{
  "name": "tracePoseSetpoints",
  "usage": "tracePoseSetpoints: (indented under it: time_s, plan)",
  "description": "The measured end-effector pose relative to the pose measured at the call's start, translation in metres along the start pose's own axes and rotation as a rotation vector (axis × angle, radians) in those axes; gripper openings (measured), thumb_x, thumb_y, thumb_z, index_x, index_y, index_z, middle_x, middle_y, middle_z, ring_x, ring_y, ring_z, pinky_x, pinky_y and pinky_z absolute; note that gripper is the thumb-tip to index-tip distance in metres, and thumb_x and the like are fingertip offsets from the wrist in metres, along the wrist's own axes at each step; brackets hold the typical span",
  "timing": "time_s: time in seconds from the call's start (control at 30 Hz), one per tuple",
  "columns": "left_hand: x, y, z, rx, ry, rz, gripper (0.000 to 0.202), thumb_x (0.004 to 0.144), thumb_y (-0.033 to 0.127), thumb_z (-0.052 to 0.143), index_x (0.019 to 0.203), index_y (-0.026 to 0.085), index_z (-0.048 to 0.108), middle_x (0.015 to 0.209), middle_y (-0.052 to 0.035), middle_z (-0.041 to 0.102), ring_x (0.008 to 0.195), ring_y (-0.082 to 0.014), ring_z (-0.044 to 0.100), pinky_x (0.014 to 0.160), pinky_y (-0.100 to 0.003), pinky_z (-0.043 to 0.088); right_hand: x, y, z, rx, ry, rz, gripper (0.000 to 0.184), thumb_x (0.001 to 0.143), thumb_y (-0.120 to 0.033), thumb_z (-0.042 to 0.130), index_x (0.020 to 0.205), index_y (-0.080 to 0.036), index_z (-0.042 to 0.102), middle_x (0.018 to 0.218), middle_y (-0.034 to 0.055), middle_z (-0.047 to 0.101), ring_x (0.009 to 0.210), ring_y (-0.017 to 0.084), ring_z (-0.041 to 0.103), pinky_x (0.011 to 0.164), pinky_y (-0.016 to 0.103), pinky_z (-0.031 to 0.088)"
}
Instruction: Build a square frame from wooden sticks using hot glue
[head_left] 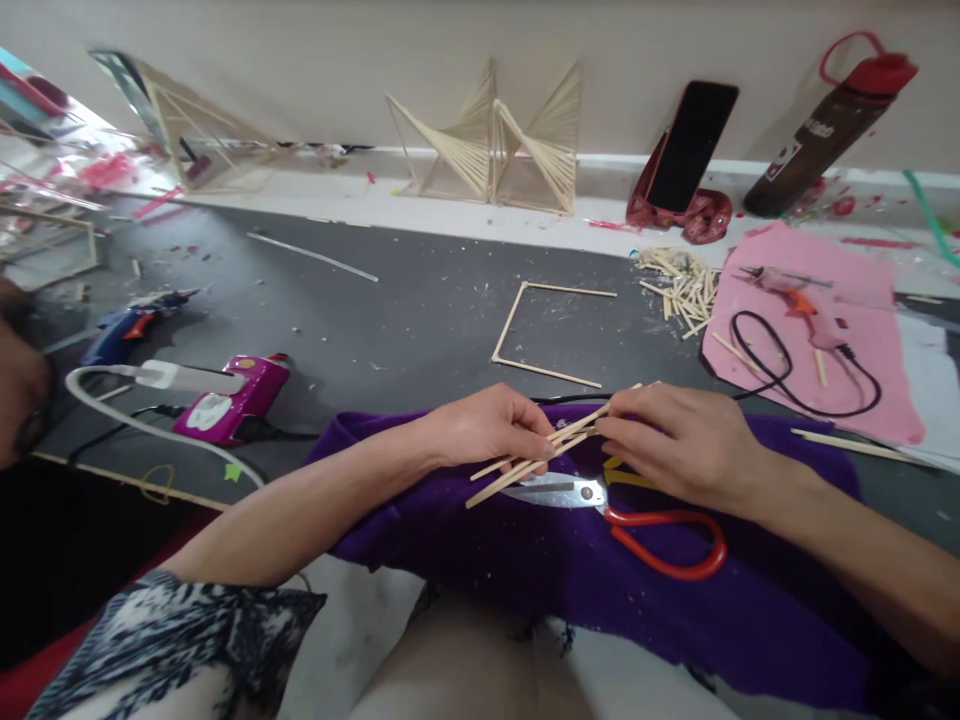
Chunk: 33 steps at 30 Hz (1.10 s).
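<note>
Wearer's hands (491, 430) (679, 430): two. Held sticks (487, 490): several, overlap hides count. Red-handled scissors (587, 493): one pair. Three-stick frame (510, 322): one. Twisted stick models, center (461, 153) (556, 145): two. Glue guns (120, 332) (804, 308): two. Phone (692, 145): one. Bottle (814, 145): one. Short-stick pile (690, 288): one.

Sticks (499, 484): bare wood, matt, unvarnished-looking | scissors (587, 493): blades (564, 494) smooth bright metal, handle (652, 519) glossy plastic | cloth (465, 560): matt, soft-looking | table (420, 330): matt, gritty with flecks | sheet (877, 345): paper-like, matt | phone (691, 148): glassy black front | bottle (825, 140): smooth, plastic-looking, slight sheen | box (255, 380): shiny plastic | blue gun (112, 335): plastic body
</note>
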<state>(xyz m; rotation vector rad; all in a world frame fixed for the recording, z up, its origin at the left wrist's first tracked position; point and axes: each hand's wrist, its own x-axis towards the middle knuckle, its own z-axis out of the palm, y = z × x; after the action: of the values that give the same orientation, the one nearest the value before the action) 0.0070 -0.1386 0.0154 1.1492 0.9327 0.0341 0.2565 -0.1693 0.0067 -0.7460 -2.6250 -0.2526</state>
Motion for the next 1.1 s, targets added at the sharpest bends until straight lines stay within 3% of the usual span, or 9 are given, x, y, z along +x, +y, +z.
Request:
tracePoseSetpoints:
  time_s: [0.17,0.43,0.6,0.87,1.1]
  plan:
    - [0.000,0.001,0.003,-0.107,-0.042,-0.010,0.017,0.069,0.029,0.070,0.078,0.014,0.069,0.064,-0.0019,0.068,0.050,-0.0085,0.056,0.051,-0.020,0.042,0.002,-0.006,-0.004,-0.146,-0.059,-0.111,0.017,0.088,-0.020,0.050,0.102,-0.019,0.059,0.099,0.0069,0.065,0.081,0.017,0.056,0.065,0.030,0.041]
    - [-0.005,0.007,0.010,-0.160,-0.045,0.024,0.013,0.067,0.024,0.071,0.070,0.012,0.067,0.055,0.0003,0.063,0.045,-0.0080,0.055,0.048,-0.019,0.042,0.009,-0.015,-0.007,-0.223,0.002,-0.106,0.018,0.089,-0.018,0.047,0.104,-0.024,0.056,0.098,0.0036,0.065,0.079,0.014,0.055,0.062,0.029,0.037]
    - [-0.013,0.010,0.012,-0.141,-0.022,0.093,0.016,0.071,0.027,0.068,0.077,0.012,0.068,0.059,-0.0021,0.066,0.047,-0.0091,0.057,0.048,-0.019,0.044,0.018,-0.019,-0.014,-0.268,0.009,-0.094,0.017,0.089,-0.017,0.046,0.101,-0.023,0.057,0.099,0.0043,0.065,0.078,0.015,0.055,0.063,0.030,0.037]
    - [-0.016,-0.003,-0.002,-0.052,0.210,0.231,0.022,0.069,0.031,0.071,0.077,0.012,0.070,0.060,-0.0021,0.064,0.049,-0.0062,0.053,0.048,-0.018,0.041,-0.003,-0.016,-0.020,-0.229,-0.060,0.081,0.016,0.089,-0.017,0.047,0.098,-0.019,0.060,0.102,0.0071,0.065,0.081,0.017,0.056,0.065,0.030,0.038]
    - [-0.008,-0.010,-0.011,-0.033,0.290,0.237,0.027,0.073,0.037,0.068,0.084,0.012,0.070,0.062,-0.0020,0.063,0.043,-0.0032,0.049,0.041,-0.015,0.035,-0.007,-0.015,-0.017,-0.189,-0.165,0.103,0.021,0.090,-0.016,0.044,0.096,-0.019,0.063,0.088,0.0052,0.066,0.074,0.016,0.053,0.061,0.029,0.034]
